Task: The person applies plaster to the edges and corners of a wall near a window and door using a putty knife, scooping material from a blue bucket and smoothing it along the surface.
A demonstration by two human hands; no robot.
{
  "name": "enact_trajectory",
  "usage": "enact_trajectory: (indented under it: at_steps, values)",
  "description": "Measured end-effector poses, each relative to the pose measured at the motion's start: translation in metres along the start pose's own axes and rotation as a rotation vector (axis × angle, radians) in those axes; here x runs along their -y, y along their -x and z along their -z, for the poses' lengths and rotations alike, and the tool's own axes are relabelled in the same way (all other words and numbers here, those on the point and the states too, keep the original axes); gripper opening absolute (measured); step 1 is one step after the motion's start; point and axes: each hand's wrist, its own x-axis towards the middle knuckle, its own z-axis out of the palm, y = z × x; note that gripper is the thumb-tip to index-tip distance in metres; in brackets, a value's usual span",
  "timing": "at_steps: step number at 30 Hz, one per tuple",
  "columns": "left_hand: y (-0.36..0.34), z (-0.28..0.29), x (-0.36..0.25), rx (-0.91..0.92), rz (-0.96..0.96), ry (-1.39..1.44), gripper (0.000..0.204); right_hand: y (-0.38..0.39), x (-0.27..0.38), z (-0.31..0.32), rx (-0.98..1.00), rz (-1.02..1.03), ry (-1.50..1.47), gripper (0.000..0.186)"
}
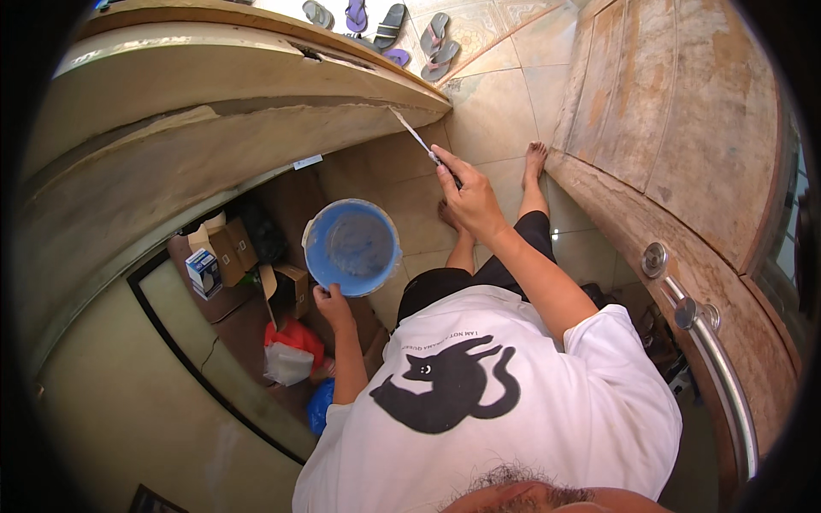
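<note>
My left hand (332, 301) grips the near rim of a blue bucket (352, 248) that holds pale grey paste, held at chest height. My right hand (466, 195) is raised and closed on the handle of a thin putty knife (414, 133). Its blade tip touches the cracked underside edge of a beige ledge (256, 128) at the upper left. My bare feet (534, 160) stand on the tiled floor below.
Cardboard boxes (231, 248), a small blue-and-white carton (203, 272) and red, white and blue bags (291, 350) lie under the ledge. Several sandals (410, 34) sit on the tiles at the top. A wooden door with a long metal handle (718, 359) stands at right.
</note>
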Motion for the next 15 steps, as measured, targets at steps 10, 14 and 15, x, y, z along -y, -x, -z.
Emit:
enact_trajectory:
  at_steps: [10,14,15]
  values:
    - [-0.005,-0.015,-0.011,0.053,-0.017,0.008,0.015,-0.001,0.011,0.013,0.047,-0.03,0.02,0.032]
    - [-0.007,-0.018,-0.021,0.056,-0.002,0.057,0.015,-0.002,0.006,0.005,-0.008,0.003,-0.009,0.032]
    - [-0.008,-0.018,-0.022,0.058,0.008,0.073,0.015,-0.001,0.004,0.003,-0.024,0.012,-0.023,0.031]
